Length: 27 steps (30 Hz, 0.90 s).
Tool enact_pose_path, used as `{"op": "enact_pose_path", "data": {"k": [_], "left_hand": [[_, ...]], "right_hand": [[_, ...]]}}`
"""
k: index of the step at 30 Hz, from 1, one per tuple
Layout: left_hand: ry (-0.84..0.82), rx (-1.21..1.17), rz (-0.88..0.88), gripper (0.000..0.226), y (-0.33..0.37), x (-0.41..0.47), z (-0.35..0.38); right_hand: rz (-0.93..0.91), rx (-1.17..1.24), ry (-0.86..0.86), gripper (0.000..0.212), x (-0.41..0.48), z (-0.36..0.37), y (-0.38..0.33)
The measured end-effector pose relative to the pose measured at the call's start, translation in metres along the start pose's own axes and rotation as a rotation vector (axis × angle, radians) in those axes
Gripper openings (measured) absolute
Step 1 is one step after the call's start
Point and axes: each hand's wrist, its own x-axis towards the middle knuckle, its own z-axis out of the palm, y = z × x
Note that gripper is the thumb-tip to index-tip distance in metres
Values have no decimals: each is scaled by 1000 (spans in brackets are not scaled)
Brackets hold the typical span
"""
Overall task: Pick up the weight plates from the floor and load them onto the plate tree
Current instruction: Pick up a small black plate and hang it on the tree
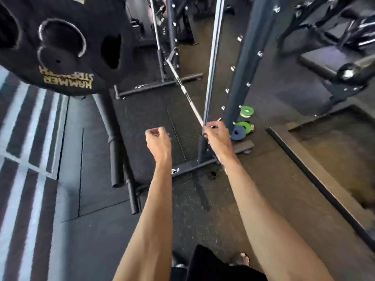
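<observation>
Left hand [158, 139] curled into an empty fist; right hand [217, 137] curls against the steel bar [212, 78] — blur hides any grip. Black weight plate [60, 47] is cut off.

Black rubber floor [97, 230] bears a rack's base bar [194, 164].

Dark speckled rubber floor [101, 240] underfoot. Upright chrome bar [213, 57] near the middle, with a slanted barbell [182, 86] behind it. Padded black bench [320, 61] at upper right, blurred. Pale and dark stripes [24, 138] along the left edge; brown inset platform [334, 159] at right.
</observation>
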Motion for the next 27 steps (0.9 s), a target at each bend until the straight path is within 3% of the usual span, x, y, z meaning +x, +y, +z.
{"op": "enact_pose_path", "data": {"k": [2,6,9,13,16,21,27], "left_hand": [[-93,89,-47,7,-23,-23,46],[-376,329,-153,36,-92,-56,151],[-568,485,-182,28,-141,-84,225],[-787,673,-203,26,-143,-153,287],[-868,833,-226,24,-160,-173,330],[-960,1031,-259,26,-192,-169,403],[-983,1101,-397,28,-225,-121,510]], "right_hand": [[47,-30,22,16,7,-40,28],[124,-135,63,18,15,-127,76],[252,-205,47,12,32,-183,125],[369,-262,85,15,52,-247,165],[406,-327,87,25,73,-286,180],[508,-339,35,24,133,-336,215],[595,-392,-30,26,244,-378,247]]}}
